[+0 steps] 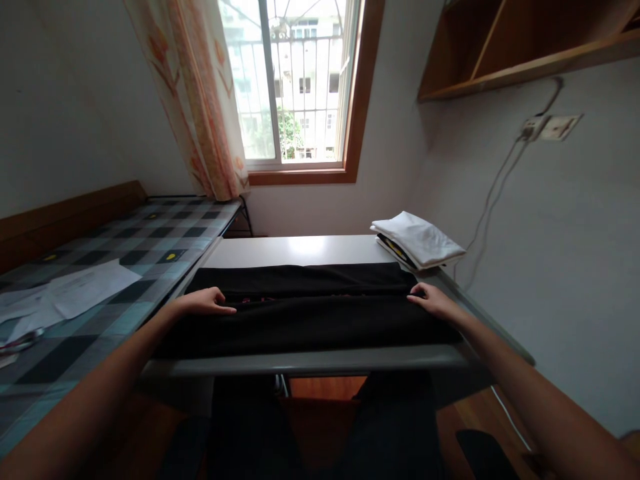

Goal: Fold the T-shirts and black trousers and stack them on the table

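Observation:
A black garment (320,327) lies folded into a long, wide strip across the white table (295,250). Its far and near flaps meet along the middle, where bits of a pinkish-red print peek through. At the left end, my left hand (203,301) has its thumb and curled fingers around the near flap's folded edge. My right hand (434,301) pinches the same edge at the right end, thumb and forefinger close together. Some of the fingertips are hidden by the cloth and the hands.
Folded white cloth (423,239) with a dark, yellow-marked piece beneath sits at the table's far right corner. To the left, a bed with a checked sheet (165,230) holds loose papers (95,287). A curtained window is ahead; a wall shelf (530,60) hangs at upper right.

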Action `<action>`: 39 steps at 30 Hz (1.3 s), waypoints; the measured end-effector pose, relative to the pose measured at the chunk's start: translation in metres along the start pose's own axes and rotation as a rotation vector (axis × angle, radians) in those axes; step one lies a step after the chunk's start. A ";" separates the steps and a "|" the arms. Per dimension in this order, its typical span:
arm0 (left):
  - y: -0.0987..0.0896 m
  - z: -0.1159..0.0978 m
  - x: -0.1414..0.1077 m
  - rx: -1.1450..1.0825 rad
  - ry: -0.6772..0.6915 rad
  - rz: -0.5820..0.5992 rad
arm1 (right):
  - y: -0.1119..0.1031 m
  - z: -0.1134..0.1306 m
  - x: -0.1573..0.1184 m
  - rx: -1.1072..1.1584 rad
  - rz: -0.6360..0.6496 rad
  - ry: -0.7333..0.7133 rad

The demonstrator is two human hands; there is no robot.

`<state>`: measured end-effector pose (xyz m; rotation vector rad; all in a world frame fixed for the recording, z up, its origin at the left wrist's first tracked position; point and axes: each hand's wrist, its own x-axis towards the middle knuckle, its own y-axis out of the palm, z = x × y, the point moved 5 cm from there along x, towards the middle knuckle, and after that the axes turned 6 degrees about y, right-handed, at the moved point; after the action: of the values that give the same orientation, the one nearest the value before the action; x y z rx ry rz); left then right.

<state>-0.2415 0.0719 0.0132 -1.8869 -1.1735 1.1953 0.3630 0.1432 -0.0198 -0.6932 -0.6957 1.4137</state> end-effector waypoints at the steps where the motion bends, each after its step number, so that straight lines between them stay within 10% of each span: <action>1: -0.002 0.005 -0.002 0.044 -0.029 0.001 | 0.000 0.000 0.000 -0.011 -0.001 -0.005; 14: -0.005 0.026 -0.024 0.503 0.101 -0.505 | -0.003 0.021 -0.023 -0.362 -0.140 -0.018; 18: 0.003 0.007 -0.026 0.630 0.301 -0.730 | 0.006 0.061 -0.052 -0.553 -0.317 -0.269; 23: 0.016 -0.005 -0.006 0.617 0.404 -0.598 | 0.030 0.097 -0.066 -0.587 -0.209 -0.621; 39: -0.004 0.010 -0.012 0.613 0.393 -0.450 | 0.019 0.100 -0.042 -0.903 -0.266 -0.650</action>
<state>-0.2544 0.0629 0.0171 -1.2325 -0.8249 0.7661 0.2716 0.1041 0.0275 -0.7714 -1.9277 1.0232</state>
